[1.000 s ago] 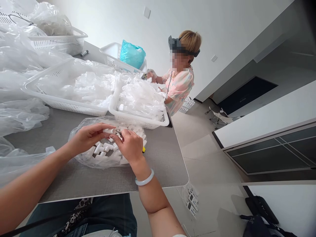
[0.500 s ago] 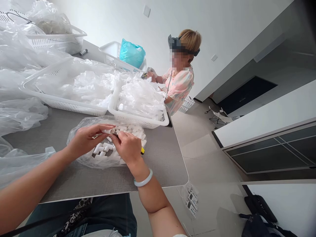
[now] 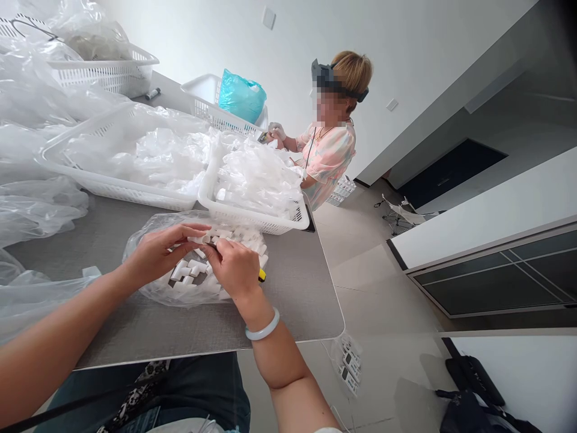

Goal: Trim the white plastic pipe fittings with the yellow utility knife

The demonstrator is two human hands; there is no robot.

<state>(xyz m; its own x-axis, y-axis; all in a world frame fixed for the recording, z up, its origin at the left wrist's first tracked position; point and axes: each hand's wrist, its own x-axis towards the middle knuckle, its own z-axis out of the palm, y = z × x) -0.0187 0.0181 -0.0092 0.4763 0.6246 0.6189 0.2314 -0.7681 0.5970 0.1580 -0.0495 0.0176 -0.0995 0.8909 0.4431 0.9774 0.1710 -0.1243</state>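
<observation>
My left hand is closed on a white plastic pipe fitting, its round open end facing my other hand. My right hand wraps around a knife; its yellow-and-black handle end pokes out past the palm. The thin dark blade lies at the mouth of the fitting, mostly hidden by my fingers. Under both hands, an opened clear plastic bag is spread on the grey table. Several more white pipe fittings, some T-shaped, lie loose on it.
White baskets full of clear plastic bags line the table beyond my hands. A blue bag sits in a farther basket. A marker lies nearby. Another person stands at the far side. More plastic bags spread at left.
My hands stay almost in place, with only slight movement at the fitting. The other person's head has shifted slightly to the right.
</observation>
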